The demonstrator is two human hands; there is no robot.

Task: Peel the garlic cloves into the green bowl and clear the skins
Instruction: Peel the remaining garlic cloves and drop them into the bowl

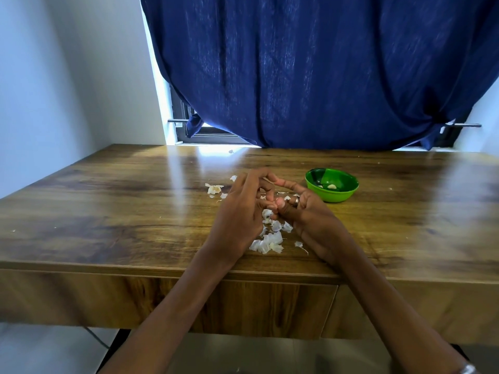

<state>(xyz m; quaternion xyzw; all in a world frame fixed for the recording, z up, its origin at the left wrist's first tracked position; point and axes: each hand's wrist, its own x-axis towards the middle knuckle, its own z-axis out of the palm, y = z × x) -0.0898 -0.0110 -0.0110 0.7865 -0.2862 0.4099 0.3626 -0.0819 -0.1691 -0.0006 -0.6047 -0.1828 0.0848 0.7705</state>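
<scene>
Fingers (266, 184) of both hands are curled inward and meet over the middle of the table, apparently pinching a small item between them; the item itself is hidden, so I judge it to be a garlic clove under peeling but cannot confirm it. Nearest the onlooker, both forearms cross the table's front edge (162, 267), with the left hand (240, 211) and right hand (302, 211) held just past it. A loose pile of skins (267, 242) lies between and beneath the hands, close to that edge and at some risk of being brushed off. More skins (214, 188) sit beyond the left hand. The green bowl (331, 184) stands further back, just right of the right hand, with a few pale peeled cloves (331, 186) inside. Judgement: peeling is in progress; clearing has not begun. The next move calls for a short carry rightward to the bowl, an unobstructed path. Open tabletop extends on both sides. A blue curtain (324, 71) hangs behind the far edge.
</scene>
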